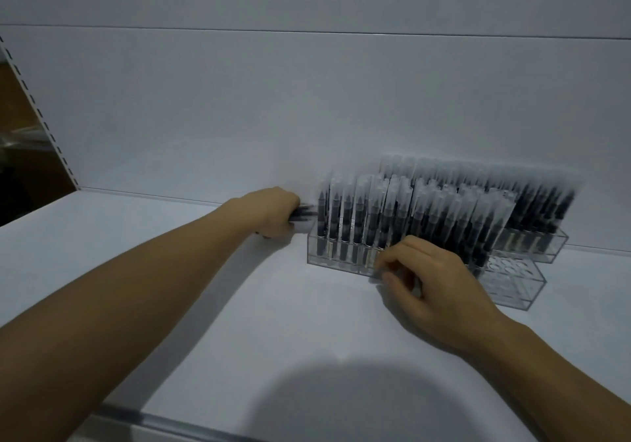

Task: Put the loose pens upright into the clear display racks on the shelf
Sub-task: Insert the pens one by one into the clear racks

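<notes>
Both hands reached over the white shelf (239,311). The person's left hand (273,214) was curled round a small bundle of loose pens (304,211), dark-barrelled and lying roughly level, their tips pointing toward the right hand. Just beyond those tips stood the front rack (336,258), a clear box with a row of holes in its top.

The right hand (440,291) sat at the rack's front wall with fingers bent and thumb close beneath them. Its fingertips (389,264) were at the clear plastic, but motion blur hid whether they pinched anything.

Between the two hands and farther back, the upright pens (375,209) filled the rack in tight rows: black bodies tapering to a point inside frosted, see-through caps, their lower ends showing through the clear walls.

To the right of the right hand a second clear rack (512,284) stood beside the first, its near holes visible as pale rings with no pens in them. Behind it, the rear rack (532,241) held more of the same capped pens against the white back panel (239,100).

Far to the left of the left hand ran a slotted upright (34,100).
</notes>
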Demonstrator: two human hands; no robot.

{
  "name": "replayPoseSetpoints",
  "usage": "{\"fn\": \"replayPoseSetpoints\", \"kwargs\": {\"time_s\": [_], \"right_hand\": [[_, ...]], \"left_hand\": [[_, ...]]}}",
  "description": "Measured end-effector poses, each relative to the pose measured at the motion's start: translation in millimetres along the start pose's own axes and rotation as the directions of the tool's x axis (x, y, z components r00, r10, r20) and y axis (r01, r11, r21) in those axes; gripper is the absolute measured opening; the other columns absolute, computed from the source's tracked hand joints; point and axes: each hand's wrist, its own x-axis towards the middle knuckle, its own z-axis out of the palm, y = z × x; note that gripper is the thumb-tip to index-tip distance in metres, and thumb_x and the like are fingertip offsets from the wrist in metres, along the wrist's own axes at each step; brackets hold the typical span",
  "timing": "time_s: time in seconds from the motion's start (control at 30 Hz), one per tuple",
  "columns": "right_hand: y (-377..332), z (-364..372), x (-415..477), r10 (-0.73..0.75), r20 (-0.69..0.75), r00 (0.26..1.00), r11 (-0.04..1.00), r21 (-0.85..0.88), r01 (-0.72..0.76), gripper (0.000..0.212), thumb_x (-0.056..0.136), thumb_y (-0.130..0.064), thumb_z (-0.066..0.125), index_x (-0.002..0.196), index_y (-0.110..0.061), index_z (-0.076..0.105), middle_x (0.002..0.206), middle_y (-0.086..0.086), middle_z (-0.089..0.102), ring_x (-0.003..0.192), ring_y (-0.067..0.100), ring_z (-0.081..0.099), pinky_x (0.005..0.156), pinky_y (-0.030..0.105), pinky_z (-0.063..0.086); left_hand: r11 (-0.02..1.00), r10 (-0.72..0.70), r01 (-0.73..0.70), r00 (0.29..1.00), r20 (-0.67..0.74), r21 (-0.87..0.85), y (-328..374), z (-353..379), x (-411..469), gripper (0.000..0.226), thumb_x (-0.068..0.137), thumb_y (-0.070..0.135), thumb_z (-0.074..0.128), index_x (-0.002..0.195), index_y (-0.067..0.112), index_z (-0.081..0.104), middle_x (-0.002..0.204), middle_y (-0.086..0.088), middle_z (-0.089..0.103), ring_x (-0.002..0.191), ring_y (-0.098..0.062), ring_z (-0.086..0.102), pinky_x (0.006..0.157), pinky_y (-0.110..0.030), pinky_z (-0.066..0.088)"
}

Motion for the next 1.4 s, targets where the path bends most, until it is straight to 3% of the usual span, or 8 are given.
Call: {"fn": "replayPoseSetpoints", "kwargs": {"time_s": [0.13,0.27,0.4,0.53,0.73,0.93,1.07,1.4], "right_hand": [[-1,-7,2,0.02,-0.025,0.999,1.0,0.02,-0.019,0.012,0.095,-0.03,0.057,0.098,-0.026,0.068,0.091,-0.018,0.059,0.078,0.006,0.059,0.065,0.024,0.05],[2,-18,7,0.049,-0.107,0.993,0.999,0.021,-0.047,0.012,0.09,-0.014,0.067,0.093,-0.026,0.069,0.085,-0.021,0.064,0.079,0.003,0.062,0.065,0.022,0.05],[10,-30,8,0.027,-0.204,0.979,1.0,0.021,-0.023,0.015,0.09,-0.005,0.072,0.096,-0.019,0.072,0.082,-0.013,0.067,0.078,0.004,0.063,0.067,0.016,0.05],[11,-45,6,0.061,-0.417,0.907,0.996,0.081,-0.03,0.009,0.089,-0.008,0.068,0.094,-0.012,0.073,0.077,-0.006,0.068,0.072,0.007,0.064,0.064,0.009,0.048],[39,-87,1,0.294,-0.724,0.624,0.952,0.28,-0.123,0.012,0.093,0.004,0.063,0.091,-0.007,0.067,0.07,0.008,0.062,0.058,0.022,0.055,0.055,0.027,0.045],[66,-97,-7,0.445,-0.691,0.57,0.895,0.325,-0.305,0.013,0.09,-0.002,0.064,0.086,-0.014,0.069,0.068,-0.002,0.062,0.059,0.01,0.054,0.057,0.023,0.045],[84,-87,-6,0.801,-0.448,0.397,0.597,0.65,-0.47,0.017,0.091,-0.007,0.065,0.081,-0.019,0.071,0.07,0.001,0.063,0.065,0.015,0.056,0.059,0.029,0.046],[69,-51,2,0.829,-0.013,0.559,0.133,0.975,-0.175,0.014,0.092,0.001,0.055,0.087,-0.006,0.066,0.067,0.002,0.06,0.064,0.013,0.054,0.061,0.02,0.048]], "left_hand": [[0.929,-0.172,0.1,0.969,-0.177,-0.355,-20,2,-33,0.016,0.097,0.033,0.061,0.091,0.019,0.054,0.085,-0.001,0.061,0.078,-0.023,0.06,0.065,-0.035,0.044],[0.449,-0.262,-0.229,0.89,-0.373,-0.864,9,-3,-76,0.016,0.101,0.019,0.059,0.089,0.01,0.054,0.063,0.002,0.055,0.055,-0.016,0.053,0.057,-0.035,0.051],[0.044,-0.076,-0.452,0.888,-0.454,-0.891,61,-22,-95,0.019,0.1,0.022,0.056,0.084,0.011,0.052,0.064,-0.002,0.047,0.056,-0.019,0.048,0.059,-0.031,0.05],[-0.078,0.032,-0.446,0.893,-0.449,-0.892,118,-17,-83,0.018,0.1,0.019,0.056,0.085,0.01,0.053,0.067,-0.004,0.051,0.061,-0.021,0.051,0.061,-0.03,0.049],[0.004,0.164,-0.422,0.895,-0.416,-0.907,186,5,-66,0.013,0.096,0.025,0.061,0.094,0.012,0.059,0.075,0.0,0.063,0.073,-0.019,0.061,0.069,-0.036,0.055],[-0.077,0.275,-0.229,0.931,-0.242,-0.97,186,31,-58,0.007,0.092,0.019,0.069,0.087,0.015,0.067,0.079,-0.009,0.064,0.079,-0.028,0.062,0.073,-0.048,0.047],[-0.026,0.32,-0.243,0.917,-0.239,-0.97,185,35,-57,0.013,0.094,0.02,0.066,0.086,0.011,0.064,0.075,-0.01,0.064,0.078,-0.03,0.064,0.07,-0.057,0.048],[0.019,0.299,-0.287,0.916,-0.269,-0.958,173,37,-60,0.02,0.097,0.024,0.06,0.085,0.009,0.057,0.069,-0.009,0.057,0.067,-0.023,0.056,0.065,-0.036,0.044]]}}
